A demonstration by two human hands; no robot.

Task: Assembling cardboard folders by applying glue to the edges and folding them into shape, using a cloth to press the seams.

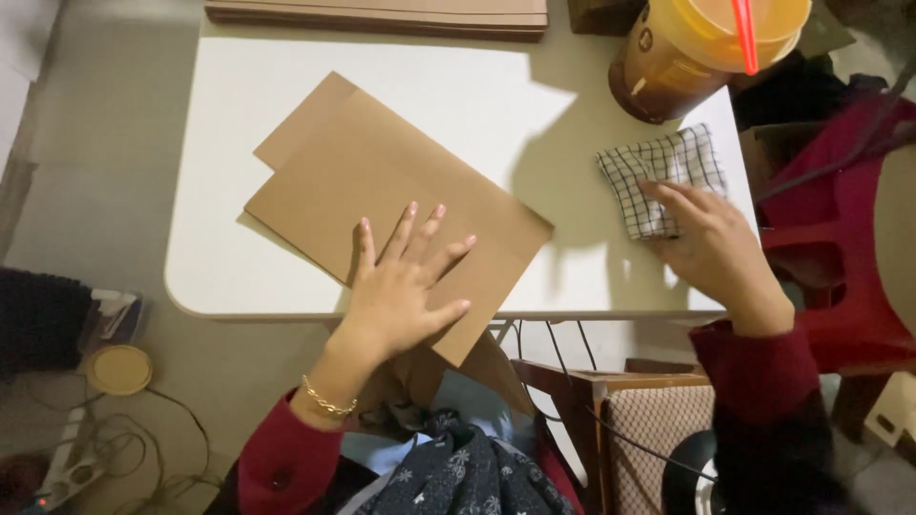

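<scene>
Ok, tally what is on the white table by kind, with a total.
Brown paper sheets under the left hand: 2, top sheet, lower sheet
Checked cloth under the right hand: 1
Stack of brown sheets at the far edge: 1
Lidded drink cup with red straw: 1
Total: 5

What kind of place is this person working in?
Probably a small home workspace, not a factory. A small white table holds brown cardboard sheets, a checked cloth and a lidded drink cup with a red straw; a red plastic chair stands beside it.
</scene>
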